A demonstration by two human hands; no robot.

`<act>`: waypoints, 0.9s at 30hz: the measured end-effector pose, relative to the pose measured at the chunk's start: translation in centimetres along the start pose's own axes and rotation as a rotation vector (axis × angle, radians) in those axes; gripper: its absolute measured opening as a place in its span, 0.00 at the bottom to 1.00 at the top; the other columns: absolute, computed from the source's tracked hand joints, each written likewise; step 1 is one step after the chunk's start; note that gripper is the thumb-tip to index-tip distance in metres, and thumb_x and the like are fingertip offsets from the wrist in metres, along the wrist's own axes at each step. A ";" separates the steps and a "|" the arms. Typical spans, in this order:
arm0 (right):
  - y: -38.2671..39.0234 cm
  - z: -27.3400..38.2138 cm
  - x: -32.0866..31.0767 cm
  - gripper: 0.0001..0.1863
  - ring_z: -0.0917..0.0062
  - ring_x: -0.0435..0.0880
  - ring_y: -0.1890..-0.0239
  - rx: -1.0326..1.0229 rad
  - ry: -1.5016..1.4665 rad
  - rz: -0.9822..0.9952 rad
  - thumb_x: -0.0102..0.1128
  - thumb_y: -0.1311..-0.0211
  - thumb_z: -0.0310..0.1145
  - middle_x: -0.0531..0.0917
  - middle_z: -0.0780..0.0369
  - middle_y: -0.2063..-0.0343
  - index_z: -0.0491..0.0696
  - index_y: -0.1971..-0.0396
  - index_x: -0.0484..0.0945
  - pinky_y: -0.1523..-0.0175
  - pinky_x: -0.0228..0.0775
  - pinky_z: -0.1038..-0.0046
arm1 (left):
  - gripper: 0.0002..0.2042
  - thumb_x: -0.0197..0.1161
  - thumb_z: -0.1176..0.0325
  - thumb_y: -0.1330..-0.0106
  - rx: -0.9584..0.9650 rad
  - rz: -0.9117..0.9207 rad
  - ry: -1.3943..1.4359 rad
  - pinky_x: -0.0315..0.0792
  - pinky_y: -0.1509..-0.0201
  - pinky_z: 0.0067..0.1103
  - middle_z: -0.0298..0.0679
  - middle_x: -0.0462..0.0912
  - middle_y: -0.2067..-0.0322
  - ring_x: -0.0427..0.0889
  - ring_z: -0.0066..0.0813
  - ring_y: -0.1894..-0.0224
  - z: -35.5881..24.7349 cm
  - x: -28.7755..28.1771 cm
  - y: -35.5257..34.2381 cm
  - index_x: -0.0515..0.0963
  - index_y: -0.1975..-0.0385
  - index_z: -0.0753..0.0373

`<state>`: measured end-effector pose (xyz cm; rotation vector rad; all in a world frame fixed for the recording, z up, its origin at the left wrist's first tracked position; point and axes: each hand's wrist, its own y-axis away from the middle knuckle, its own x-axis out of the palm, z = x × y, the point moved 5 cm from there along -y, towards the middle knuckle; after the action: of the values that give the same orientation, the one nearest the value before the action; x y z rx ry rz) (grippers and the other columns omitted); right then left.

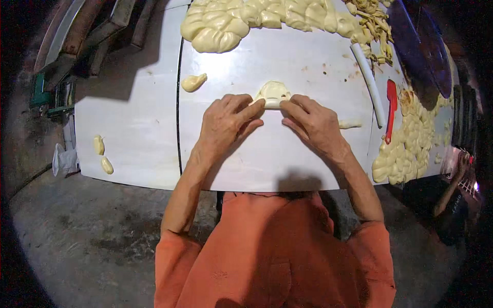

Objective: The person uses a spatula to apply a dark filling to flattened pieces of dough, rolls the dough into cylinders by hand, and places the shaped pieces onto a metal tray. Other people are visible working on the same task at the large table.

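A flattened piece of pale yellow dough lies on the white table in front of me, its near edge folded over into a small roll. My left hand pinches the left end of that roll between thumb and fingers. At the right end my right hand does the same, fingers closed on the dough. A thin finished-looking dough strip lies just right of my right wrist, partly hidden by it. Up and to the left sits a loose lump of dough.
Many dough pieces crowd the table's far side, and more dough covers the right. A white rod and a red-handled tool lie there. Metal trays stand far left. Two small dough pieces lie left. A person is at right.
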<state>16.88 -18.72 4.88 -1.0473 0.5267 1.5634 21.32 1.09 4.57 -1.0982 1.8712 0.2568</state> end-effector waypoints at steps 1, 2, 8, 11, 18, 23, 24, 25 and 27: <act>0.1 -0.4 0.3 0.14 0.65 0.86 0.62 -0.030 0.052 0.019 0.62 0.33 0.35 0.84 0.61 0.58 0.52 0.49 0.79 0.62 0.81 0.64 | 0.13 0.73 0.68 0.41 0.027 -0.013 -0.038 0.79 0.59 0.33 0.39 0.85 0.62 0.84 0.40 0.61 0.3 0.2 -0.2 0.85 0.55 0.54; 0.0 -0.6 0.4 0.13 0.65 0.87 0.62 -0.059 0.105 0.039 0.62 0.33 0.34 0.84 0.61 0.59 0.53 0.50 0.79 0.61 0.81 0.65 | 0.15 0.75 0.68 0.42 0.054 -0.026 -0.075 0.79 0.59 0.32 0.39 0.85 0.61 0.84 0.38 0.60 0.5 0.3 -0.4 0.85 0.54 0.52; -0.8 -2.7 -0.2 0.09 0.64 0.87 0.64 0.121 -0.033 0.012 0.61 0.31 0.34 0.84 0.62 0.60 0.50 0.56 0.84 0.62 0.80 0.65 | 0.10 0.72 0.69 0.38 -0.070 -0.106 -0.005 0.80 0.55 0.32 0.39 0.85 0.61 0.84 0.39 0.57 1.2 0.0 -0.8 0.87 0.58 0.53; -1.1 -3.0 0.1 0.10 0.65 0.87 0.65 0.248 -0.050 0.019 0.60 0.30 0.36 0.84 0.61 0.60 0.50 0.54 0.84 0.61 0.81 0.64 | 0.13 0.72 0.67 0.39 -0.053 -0.091 -0.045 0.80 0.55 0.32 0.41 0.85 0.60 0.85 0.39 0.57 1.6 0.6 -0.9 0.86 0.54 0.55; -0.3 -1.4 0.6 0.11 0.65 0.87 0.62 0.122 -0.069 -0.084 0.61 0.30 0.35 0.84 0.61 0.58 0.48 0.53 0.83 0.60 0.81 0.65 | 0.17 0.74 0.65 0.41 0.027 -0.049 -0.158 0.77 0.57 0.32 0.39 0.84 0.57 0.83 0.36 0.60 0.2 1.0 -0.1 0.84 0.51 0.53; -1.0 -1.5 0.8 0.16 0.68 0.87 0.60 0.103 0.084 -0.102 0.65 0.36 0.33 0.82 0.62 0.52 0.54 0.48 0.82 0.61 0.82 0.67 | 0.17 0.73 0.67 0.40 -0.004 -0.097 -0.172 0.75 0.57 0.32 0.38 0.83 0.54 0.82 0.36 0.59 0.0 0.7 -1.5 0.84 0.50 0.53; -0.9 -1.4 0.6 0.16 0.68 0.87 0.60 0.102 0.087 -0.105 0.65 0.36 0.33 0.82 0.62 0.52 0.54 0.48 0.82 0.61 0.82 0.67 | 0.17 0.73 0.67 0.40 0.004 -0.129 -0.125 0.75 0.57 0.32 0.39 0.83 0.54 0.82 0.36 0.59 -0.3 0.4 -1.5 0.84 0.49 0.53; -0.7 -0.7 0.5 0.17 0.69 0.87 0.61 0.010 0.114 -0.094 0.65 0.36 0.33 0.83 0.61 0.53 0.54 0.48 0.81 0.62 0.82 0.67 | 0.18 0.73 0.67 0.40 0.009 -0.063 -0.124 0.74 0.55 0.33 0.40 0.83 0.52 0.82 0.37 0.57 -0.4 0.4 -1.0 0.83 0.48 0.52; -0.8 -0.6 0.9 0.18 0.70 0.86 0.62 -0.098 0.213 -0.023 0.64 0.37 0.33 0.83 0.61 0.52 0.54 0.47 0.81 0.63 0.82 0.68 | 0.19 0.72 0.67 0.40 -0.002 -0.052 -0.183 0.74 0.54 0.34 0.41 0.83 0.51 0.82 0.38 0.56 0.1 0.9 -1.1 0.83 0.48 0.52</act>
<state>17.85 -18.52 3.98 -1.2994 0.5855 1.4779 22.13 0.00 4.09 -1.0856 1.6788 0.3190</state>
